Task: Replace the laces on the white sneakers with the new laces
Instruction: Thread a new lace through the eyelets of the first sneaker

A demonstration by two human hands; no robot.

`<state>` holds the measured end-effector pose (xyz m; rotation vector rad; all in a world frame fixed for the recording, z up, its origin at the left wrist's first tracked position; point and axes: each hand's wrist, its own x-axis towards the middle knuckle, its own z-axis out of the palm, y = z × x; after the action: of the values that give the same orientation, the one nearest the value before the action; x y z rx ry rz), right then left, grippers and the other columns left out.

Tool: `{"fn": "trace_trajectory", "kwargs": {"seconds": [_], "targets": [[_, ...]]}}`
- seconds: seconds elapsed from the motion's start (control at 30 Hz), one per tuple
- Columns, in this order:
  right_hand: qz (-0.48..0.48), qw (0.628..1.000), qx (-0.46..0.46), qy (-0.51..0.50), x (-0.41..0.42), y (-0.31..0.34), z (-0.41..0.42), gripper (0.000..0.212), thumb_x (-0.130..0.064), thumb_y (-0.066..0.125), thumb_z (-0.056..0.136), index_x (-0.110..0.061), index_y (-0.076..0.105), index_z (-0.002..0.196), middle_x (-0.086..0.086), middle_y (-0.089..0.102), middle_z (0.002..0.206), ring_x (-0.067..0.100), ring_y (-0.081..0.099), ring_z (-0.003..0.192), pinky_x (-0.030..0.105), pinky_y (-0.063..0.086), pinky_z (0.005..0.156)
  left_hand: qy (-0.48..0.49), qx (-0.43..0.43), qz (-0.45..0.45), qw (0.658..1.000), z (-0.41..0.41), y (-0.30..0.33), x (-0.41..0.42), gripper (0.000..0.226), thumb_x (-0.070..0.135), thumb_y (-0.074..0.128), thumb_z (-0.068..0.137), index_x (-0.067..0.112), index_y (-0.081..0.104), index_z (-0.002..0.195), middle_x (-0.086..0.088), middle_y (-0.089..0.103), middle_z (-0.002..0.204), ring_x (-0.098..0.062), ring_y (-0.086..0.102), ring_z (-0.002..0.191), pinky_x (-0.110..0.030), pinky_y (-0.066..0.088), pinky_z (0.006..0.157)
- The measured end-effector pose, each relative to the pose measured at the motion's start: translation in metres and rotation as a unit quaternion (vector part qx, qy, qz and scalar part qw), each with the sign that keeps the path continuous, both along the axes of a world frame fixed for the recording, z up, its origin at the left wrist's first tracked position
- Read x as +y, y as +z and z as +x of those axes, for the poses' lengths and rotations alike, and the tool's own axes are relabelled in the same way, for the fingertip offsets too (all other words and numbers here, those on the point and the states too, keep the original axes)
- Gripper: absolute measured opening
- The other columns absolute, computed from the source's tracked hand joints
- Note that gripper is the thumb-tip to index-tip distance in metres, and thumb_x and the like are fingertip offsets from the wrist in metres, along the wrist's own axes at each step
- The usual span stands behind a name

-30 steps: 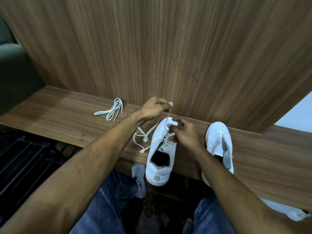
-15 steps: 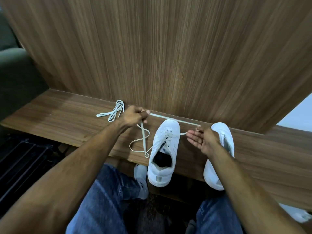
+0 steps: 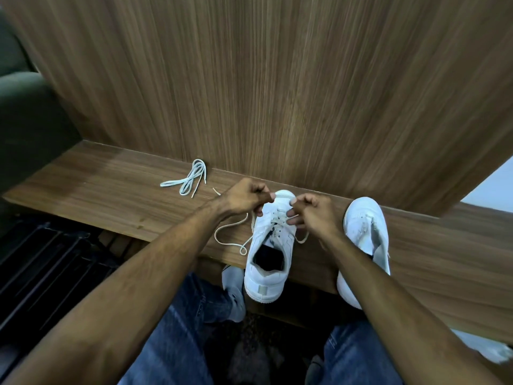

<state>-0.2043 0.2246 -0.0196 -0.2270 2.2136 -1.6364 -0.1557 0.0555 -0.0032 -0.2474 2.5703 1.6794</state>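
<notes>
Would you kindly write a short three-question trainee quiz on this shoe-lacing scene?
1. True or false: both hands, left hand and right hand, are at the toe end of the left sneaker.
2. Where does the spare lace lie? A) inside a sneaker B) on the shelf, left of the sneakers C) on the person's lap
3. Fill in: the right sneaker is partly hidden by the right ____.

Key: 1 true; 2 B; 3 arm.
</notes>
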Motion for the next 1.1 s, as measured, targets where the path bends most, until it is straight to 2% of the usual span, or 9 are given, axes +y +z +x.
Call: {"fn": "trace_trajectory", "kwargs": {"seconds": [0.23, 0.33, 0.57, 0.67, 0.73, 0.8, 0.93, 1.03, 1.1], "targets": [[-0.05, 0.986, -0.063, -0.145, 0.039, -0.011, -0.017, 0.013, -0.007, 0.054, 0.091, -0.011, 0.06, 0.079, 0.013, 0.068, 0.072, 0.022, 0.066, 0.059, 0.032, 0.054, 0.061, 0.093, -0.032, 0.047, 0.994, 0.01, -0.02, -0.025, 0.019, 0.015, 0.062, 0.092, 0.006, 0.057, 0.077, 0.001, 0.05, 0.053, -0.004, 0.052, 0.042, -0.015, 0.038, 0.049], [-0.057, 0.979, -0.081, -0.177, 0.044, -0.018, -0.021, 0.012, -0.006, 0.053, 0.091, -0.01, 0.059, 0.081, 0.015, 0.068, 0.077, 0.027, 0.068, 0.066, 0.038, 0.056, 0.069, 0.171, -0.008, 0.143, 0.975, 0.014, -0.021, -0.025, 0.018, 0.016, 0.064, 0.091, 0.008, 0.058, 0.076, -0.005, 0.058, 0.065, -0.002, 0.056, 0.045, -0.01, 0.041, 0.046], [-0.034, 0.991, -0.05, -0.116, 0.029, -0.033, -0.01, 0.02, -0.011, 0.054, 0.092, -0.019, 0.062, 0.075, 0.004, 0.071, 0.08, 0.017, 0.065, 0.076, 0.031, 0.049, 0.07, 0.327, 0.078, 0.418, 0.844, -0.002, -0.004, -0.022, 0.012, 0.018, 0.069, 0.087, 0.018, 0.06, 0.078, 0.003, 0.073, 0.07, -0.008, 0.07, 0.07, -0.022, 0.054, 0.067], [-0.01, 0.997, 0.008, -0.073, 0.019, -0.038, -0.004, 0.014, -0.014, 0.056, 0.092, -0.026, 0.063, 0.092, 0.0, 0.072, 0.091, 0.017, 0.066, 0.089, 0.034, 0.05, 0.081, 0.336, 0.144, 0.472, 0.802, -0.009, 0.012, -0.014, 0.014, 0.01, 0.069, 0.086, 0.016, 0.059, 0.078, -0.002, 0.073, 0.073, -0.013, 0.069, 0.069, -0.024, 0.056, 0.069], [0.015, 0.998, 0.054, -0.041, 0.016, -0.04, 0.004, 0.026, -0.014, 0.061, 0.09, -0.024, 0.057, 0.113, 0.001, 0.069, 0.093, 0.014, 0.063, 0.089, 0.026, 0.047, 0.082, 0.341, 0.188, 0.414, 0.823, -0.012, 0.016, -0.01, 0.019, 0.004, 0.071, 0.082, 0.014, 0.057, 0.076, -0.004, 0.071, 0.07, -0.016, 0.066, 0.064, -0.023, 0.054, 0.061], [0.082, 0.991, 0.101, 0.004, 0.016, -0.041, 0.015, 0.029, -0.026, 0.07, 0.084, -0.026, 0.056, 0.109, -0.005, 0.065, 0.083, 0.008, 0.06, 0.078, 0.02, 0.045, 0.073, 0.321, 0.211, 0.29, 0.877, -0.011, 0.01, -0.008, 0.018, 0.0, 0.071, 0.082, 0.014, 0.061, 0.076, 0.0, 0.067, 0.062, -0.016, 0.059, 0.059, -0.024, 0.051, 0.058], [0.25, 0.947, 0.16, 0.122, 0.015, -0.046, 0.036, 0.042, -0.056, 0.069, 0.071, -0.031, 0.056, 0.102, -0.011, 0.065, 0.093, 0.015, 0.063, 0.087, 0.036, 0.052, 0.078, 0.194, 0.196, 0.08, 0.958, -0.008, -0.024, -0.005, 0.02, -0.002, 0.06, 0.089, 0.015, 0.068, 0.081, -0.005, 0.059, 0.063, -0.019, 0.054, 0.064, -0.032, 0.05, 0.065], [0.332, 0.909, 0.216, 0.131, 0.008, -0.05, 0.041, 0.044, -0.048, 0.064, 0.08, -0.025, 0.053, 0.116, -0.001, 0.063, 0.116, 0.026, 0.061, 0.105, 0.037, 0.05, 0.082, 0.101, 0.142, -0.037, 0.984, -0.001, -0.044, 0.001, 0.016, 0.012, 0.056, 0.096, 0.011, 0.072, 0.094, 0.006, 0.059, 0.059, 0.0, 0.05, 0.051, -0.02, 0.041, 0.053], [0.333, 0.913, 0.211, 0.102, 0.006, -0.051, 0.041, 0.036, -0.041, 0.059, 0.085, -0.023, 0.057, 0.116, 0.002, 0.064, 0.116, 0.029, 0.06, 0.107, 0.036, 0.048, 0.081, 0.057, 0.132, -0.081, 0.986, 0.002, -0.053, 0.004, 0.02, 0.025, 0.058, 0.094, 0.013, 0.074, 0.096, 0.015, 0.066, 0.068, 0.006, 0.055, 0.06, -0.021, 0.046, 0.06]]}}
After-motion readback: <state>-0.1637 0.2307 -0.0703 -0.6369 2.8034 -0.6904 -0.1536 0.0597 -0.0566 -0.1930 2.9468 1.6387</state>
